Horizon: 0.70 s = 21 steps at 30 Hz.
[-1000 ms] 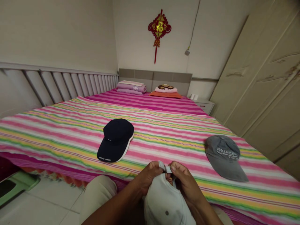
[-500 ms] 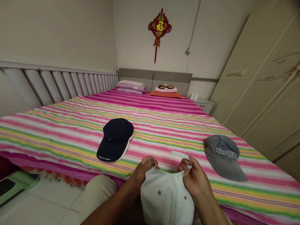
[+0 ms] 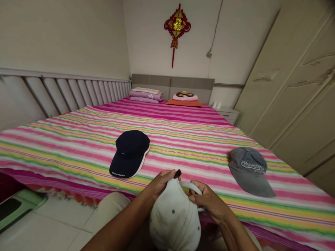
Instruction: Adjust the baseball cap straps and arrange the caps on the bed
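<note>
A pale baseball cap [image 3: 174, 218] is held between my hands near the bed's front edge, its back opening facing away from me. My left hand [image 3: 162, 183] pinches the cap's left rear edge, beside a small dark buckle [image 3: 178, 173]. My right hand [image 3: 205, 197] is closed on the pale adjusting strap [image 3: 190, 185], which arches across the opening toward the buckle. A navy cap [image 3: 132, 148] with a white-edged brim lies to the left on the bed. On the right rests a grey cap [image 3: 248, 169] with white lettering.
The bed [image 3: 78, 139] has a striped cover, with folded bedding [image 3: 146, 96] and a pillow stack [image 3: 184, 99] at the headboard. A railing [image 3: 70, 92] runs along the left. A green stool [image 3: 23, 207] stands on the floor at left; a wardrobe [image 3: 293, 80] fills the right.
The pale cap has turned and shifted slightly left. My right hand has moved left and in, and the strap now bends toward the dark buckle at my left fingers.
</note>
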Tool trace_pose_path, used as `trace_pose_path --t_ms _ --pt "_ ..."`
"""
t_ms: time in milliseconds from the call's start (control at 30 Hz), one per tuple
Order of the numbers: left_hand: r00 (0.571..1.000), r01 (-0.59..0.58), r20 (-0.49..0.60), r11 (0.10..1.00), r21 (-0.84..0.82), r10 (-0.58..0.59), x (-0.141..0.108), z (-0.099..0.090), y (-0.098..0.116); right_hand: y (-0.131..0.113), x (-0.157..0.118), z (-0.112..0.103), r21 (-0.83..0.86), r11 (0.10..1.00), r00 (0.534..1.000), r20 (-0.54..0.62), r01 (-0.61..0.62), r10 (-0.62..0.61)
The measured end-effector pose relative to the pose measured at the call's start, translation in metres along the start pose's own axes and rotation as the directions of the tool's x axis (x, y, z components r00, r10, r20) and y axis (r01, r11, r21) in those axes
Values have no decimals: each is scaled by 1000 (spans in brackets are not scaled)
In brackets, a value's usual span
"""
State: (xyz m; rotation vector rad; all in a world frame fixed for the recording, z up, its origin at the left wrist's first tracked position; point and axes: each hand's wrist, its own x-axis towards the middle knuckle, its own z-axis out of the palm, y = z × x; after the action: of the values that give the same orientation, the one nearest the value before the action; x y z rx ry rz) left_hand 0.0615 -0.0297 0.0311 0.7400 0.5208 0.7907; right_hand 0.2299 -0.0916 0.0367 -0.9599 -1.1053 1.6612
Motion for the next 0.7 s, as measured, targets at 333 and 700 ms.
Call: trace_pose_path --t_ms 333,700 --pt "957 99 272 995 -2 -95 -5 -48 -13 -11 -4 9 466 876 980 -198 127 -37" --pt "953 184 234 981 58 -192 -38 -93 -69 -13 2 -31 455 830 822 -569 323 -8"
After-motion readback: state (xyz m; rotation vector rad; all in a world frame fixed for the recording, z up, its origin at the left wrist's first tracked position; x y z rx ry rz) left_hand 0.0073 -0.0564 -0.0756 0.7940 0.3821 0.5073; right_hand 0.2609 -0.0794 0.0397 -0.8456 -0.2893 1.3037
